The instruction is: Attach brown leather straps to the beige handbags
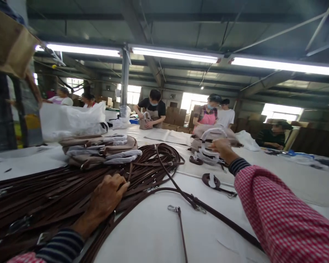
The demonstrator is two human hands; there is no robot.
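Observation:
My left hand [106, 193] rests palm down on a large heap of dark brown leather straps [52, 193] spread across the white table [159, 233], its fingers curled over several of them. My right hand [222, 147] reaches far forward to a small handbag with white-wrapped handles [208, 146]; it touches the bag, and its fingers are mostly hidden. A single strap with metal clips [197, 208] runs diagonally between my arms. A short wrapped strap piece [212, 180] lies beneath my right wrist.
A stack of taupe bags with white wrapping [101, 149] sits behind the straps, with white plastic bags [71, 120] further back. Several people work at the table's far end, one holding a bag [145, 122]. Cardboard boxes [178, 118] stand behind them.

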